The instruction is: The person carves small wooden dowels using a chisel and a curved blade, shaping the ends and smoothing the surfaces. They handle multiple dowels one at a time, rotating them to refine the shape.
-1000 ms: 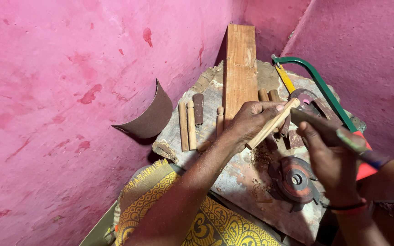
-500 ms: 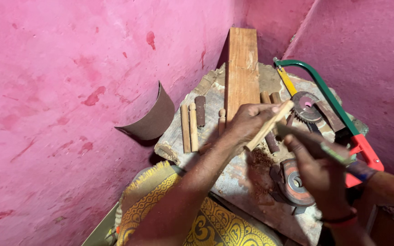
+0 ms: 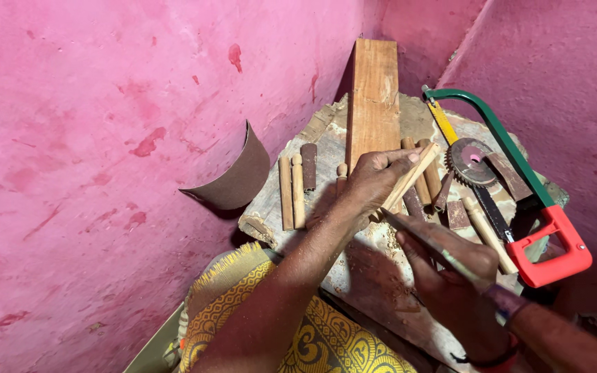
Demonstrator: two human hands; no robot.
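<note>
1. While the left hand (image 3: 374, 181) curls its fingers around a pale wooden stick (image 3: 409, 181), the stick slants up toward the far right over the middle of the worn work block (image 3: 381, 269), its upper end near a toothed saw disc (image 3: 470, 162).
2. The right hand (image 3: 450, 273) is closed around a thin dark file (image 3: 419, 238), whose tip points at the lower end of the stick, just beside the left hand's knuckles; whether tip and stick touch cannot be told.
3. Along the block's left edge lie two turned wooden pegs (image 3: 291, 192) side by side, with a small dark slat (image 3: 308, 166) next to them.
4. A long plank (image 3: 374, 97) rests at the far edge, leaning toward the pink wall (image 3: 105, 138).
5. A hacksaw (image 3: 519, 179) with a green frame and red handle takes up the right edge, its handle reaching past the block.
6. Short brown wood pieces (image 3: 457, 214) crowd the space between the disc and the hands, so little bare room remains on the right; the near middle of the block, dusted with shavings, is more open.
7. A curled sheet of sandpaper (image 3: 233, 179) stands off the left edge, against the wall.
8. The left forearm hides part of the block's near edge, and a yellow patterned cloth (image 3: 243, 324) covers what lies below; the right wrist is cut off by the frame.
</note>
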